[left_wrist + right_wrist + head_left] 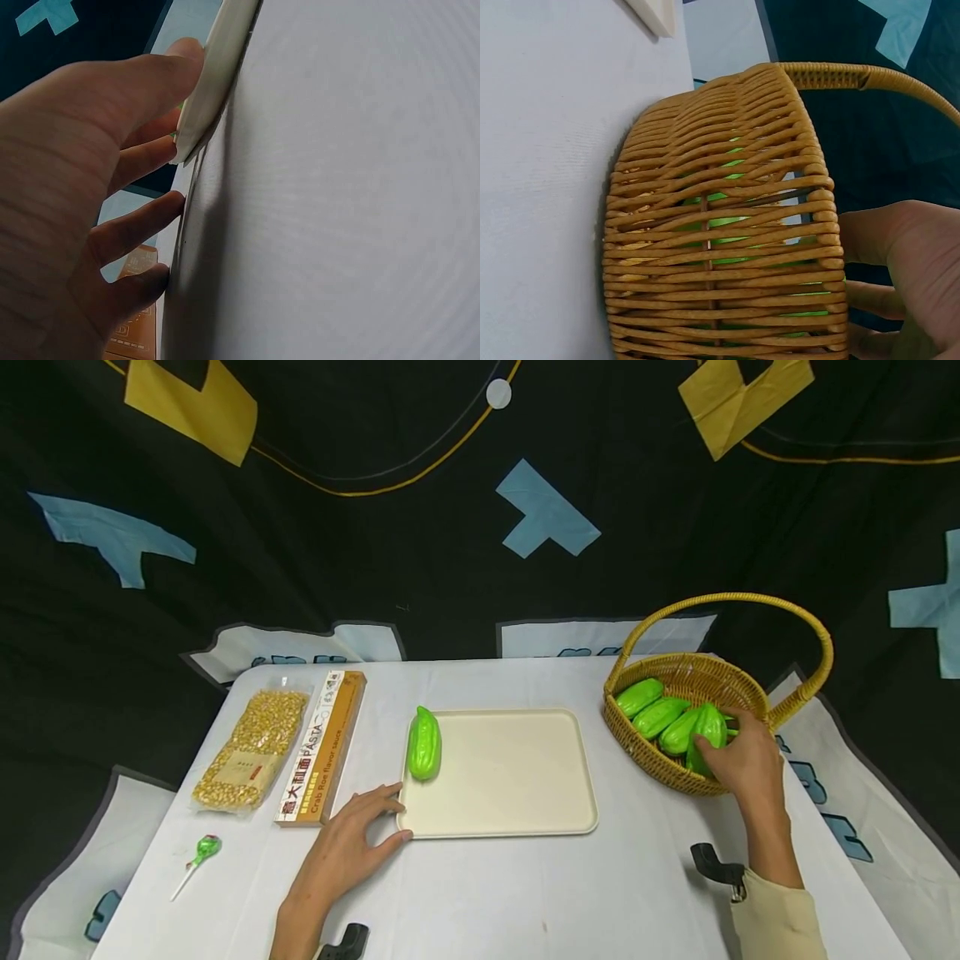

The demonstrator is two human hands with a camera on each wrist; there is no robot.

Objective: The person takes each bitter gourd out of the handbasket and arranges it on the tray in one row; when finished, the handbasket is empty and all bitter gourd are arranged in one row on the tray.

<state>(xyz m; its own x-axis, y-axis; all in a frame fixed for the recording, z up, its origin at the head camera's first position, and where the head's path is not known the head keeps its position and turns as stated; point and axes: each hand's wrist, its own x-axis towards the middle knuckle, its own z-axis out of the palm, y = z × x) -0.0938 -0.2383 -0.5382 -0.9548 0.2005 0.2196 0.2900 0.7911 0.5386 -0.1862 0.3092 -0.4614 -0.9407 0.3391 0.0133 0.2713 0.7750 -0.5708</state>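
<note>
A bright green, ridged vegetable [424, 743], pointed at its top, lies at the left end of a cream tray [510, 777]. My left hand [347, 843] rests at the tray's near left corner, fingers spread and thumb tip at the rim. More green vegetables [660, 716] lie in a wicker basket [652, 756] on the right. My right hand [746, 756] reaches inside and grips the rightmost green vegetable [707, 739] between thumb and fingers. In the right wrist view, the basket's woven wall [720, 247] hides most of that hold.
Left of the tray lie a pasta box [322, 747], a bag of corn kernels [255, 743] and a green-wrapped lollipop [197, 860]. The basket's tall handle [738, 597] arches above my right hand. A dark curtain [420, 577] hangs behind the white table [480, 902].
</note>
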